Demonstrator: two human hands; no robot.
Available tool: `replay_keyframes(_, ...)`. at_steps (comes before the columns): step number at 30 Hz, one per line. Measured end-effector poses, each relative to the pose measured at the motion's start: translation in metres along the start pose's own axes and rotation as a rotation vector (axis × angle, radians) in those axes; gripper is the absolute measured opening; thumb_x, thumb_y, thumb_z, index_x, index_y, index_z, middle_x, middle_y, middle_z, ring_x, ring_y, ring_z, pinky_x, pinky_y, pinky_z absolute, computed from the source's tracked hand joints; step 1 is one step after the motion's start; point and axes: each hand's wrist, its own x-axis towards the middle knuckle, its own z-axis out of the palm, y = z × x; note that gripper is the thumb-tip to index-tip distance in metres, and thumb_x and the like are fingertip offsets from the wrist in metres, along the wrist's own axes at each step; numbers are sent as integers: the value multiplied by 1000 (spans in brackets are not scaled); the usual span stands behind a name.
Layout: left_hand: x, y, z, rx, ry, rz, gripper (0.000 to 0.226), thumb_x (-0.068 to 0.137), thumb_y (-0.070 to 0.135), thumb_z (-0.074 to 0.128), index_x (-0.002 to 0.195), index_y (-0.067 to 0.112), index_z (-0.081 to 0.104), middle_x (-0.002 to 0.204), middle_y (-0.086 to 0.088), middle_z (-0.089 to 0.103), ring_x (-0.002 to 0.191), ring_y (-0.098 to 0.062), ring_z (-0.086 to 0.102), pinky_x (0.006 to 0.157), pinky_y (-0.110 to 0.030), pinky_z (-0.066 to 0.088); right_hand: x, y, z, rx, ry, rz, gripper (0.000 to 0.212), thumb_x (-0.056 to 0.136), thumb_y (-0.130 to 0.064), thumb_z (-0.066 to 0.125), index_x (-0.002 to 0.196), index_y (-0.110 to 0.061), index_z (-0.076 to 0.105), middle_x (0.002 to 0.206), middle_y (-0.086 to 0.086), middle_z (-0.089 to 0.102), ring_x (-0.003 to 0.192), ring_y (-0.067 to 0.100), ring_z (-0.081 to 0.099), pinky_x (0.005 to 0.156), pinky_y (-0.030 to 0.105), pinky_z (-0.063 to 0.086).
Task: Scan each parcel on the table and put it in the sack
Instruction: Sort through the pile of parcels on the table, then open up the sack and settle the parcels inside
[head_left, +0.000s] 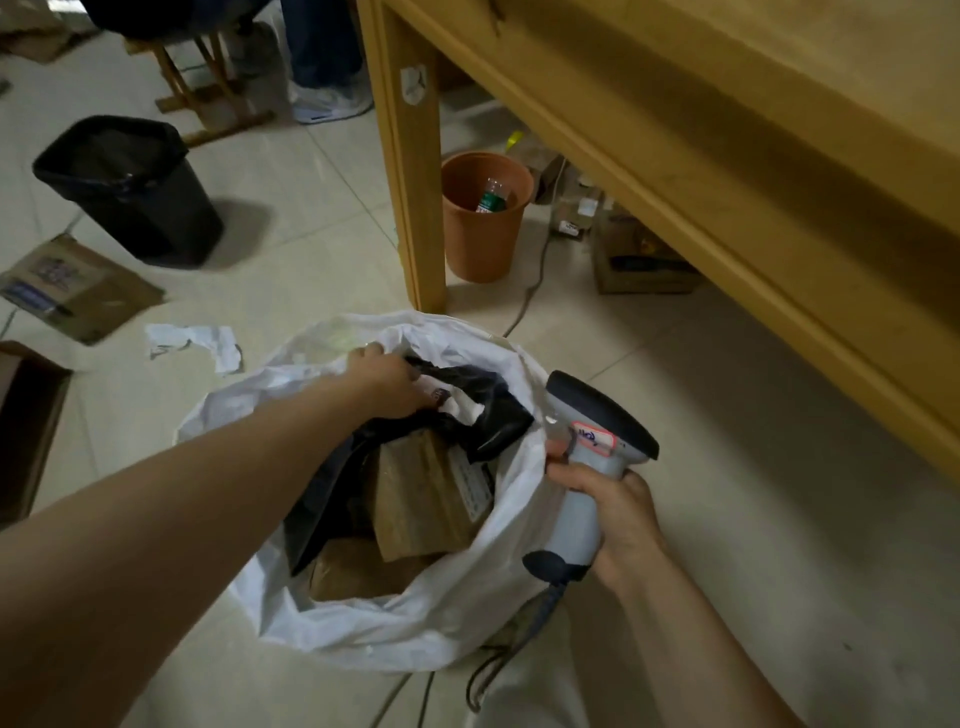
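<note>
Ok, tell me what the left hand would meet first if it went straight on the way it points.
The left hand grips the black parcel, so that moves with it. Next it would probably press into the far wall of the white sack; depth is hard to judge.

Blk parcel (488, 410) atop brown parcels (421, 499) in open wht sack (363, 623).

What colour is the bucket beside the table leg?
The bucket is orange-brown, shown best in the head view.

parcels (415, 493) in sack (363, 618), scanner (587, 467) rt
</note>
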Motion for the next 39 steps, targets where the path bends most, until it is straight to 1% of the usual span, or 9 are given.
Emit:
replay_keyframes(3, -10, 10, 6, -167, -131, 218, 63, 91, 60, 50, 147, 35, 36, 159, 1, 21, 146, -24, 18, 118, -35, 12, 17, 3, -19, 51, 118, -30, 21, 71, 5, 71, 82, -13, 70, 85, 6, 69, 78, 24, 62, 65, 33, 50)
replay_keyframes(7, -30, 13, 34, 358, -184, 285, 103, 65, 81, 60, 150, 46, 13, 161, -3, 3, 147, -31, 6, 115, -63, 10, 36, 17, -37, 152, 2, 62, 25, 75, 4, 64, 91, -14, 71, 96, 10, 68, 90, 29, 62, 86, 45, 51)
replay_keyframes(15, -26, 3, 32, 403, -335, 348, 107, 73, 59, 73, 152, 43, 3, 161, -7, -7, 148, -32, 6, 117, -46, 23, 42, 47, -30, 180, -137, 260, 40, 67, -4, 68, 107, -9, 70, 91, 14, 72, 82, 30, 64, 74, 39, 53)
replay_keyframes(17, -28, -2, 28, 418, -332, 381, 97, 79, 48, 74, 152, 41, 11, 161, -5, 1, 146, -29, 17, 113, -39, 32, 38, 50, -28, 127, -105, 265, 23, 74, -2, 69, 95, -9, 70, 85, 12, 71, 81, 29, 63, 74, 40, 53)
replay_keyframes(21, -28, -1, 33, 429, -286, 421, 79, 79, 51, 72, 146, 36, 34, 153, -2, 29, 134, -26, 39, 104, -35, 40, 11, 36, -25, 38, 20, 177, 51, 61, -2, 81, 109, -4, 64, 100, 17, 67, 88, 34, 64, 72, 43, 55)
replay_keyframes(25, -32, 23, 51, 415, -203, 451, 63, 83, 52, 67, 137, 27, 46, 134, 0, 50, 117, -26, 52, 93, -33, 45, -35, -19, -19, 53, 1, -90, 39, 65, 6, 74, 101, -7, 66, 90, 6, 71, 83, 26, 67, 61, 31, 52)
replay_keyframes(31, -59, 24, 37, -82, -270, 500, 45, 89, 17, 64, 134, 21, 56, 135, 2, 55, 120, -19, 52, 100, -26, 41, -82, -81, 8, -104, -101, -278, 21, 68, -1, 75, 83, -15, 68, 86, 2, 71, 88, 26, 67, 70, 36, 54)
replay_keyframes(36, -66, -87, 38, -591, 302, -89, 17, 87, 11, 61, 96, 10, 75, 95, -3, 70, 93, -21, 64, 81, -29, 49, -93, -56, 25, -466, -77, -147, 50, 50, -21, 88, 94, -11, 66, 89, 6, 69, 85, 25, 66, 77, 40, 56)
replay_keyframes(39, -59, -147, 98, -717, 362, -529, 38, 87, 31, 62, 113, 4, 58, 111, -16, 63, 103, -35, 59, 83, -35, 47, -92, -34, 39, -660, -66, -112, 45, 57, -7, 89, 93, -8, 61, 87, 5, 65, 78, 20, 62, 71, 33, 51)
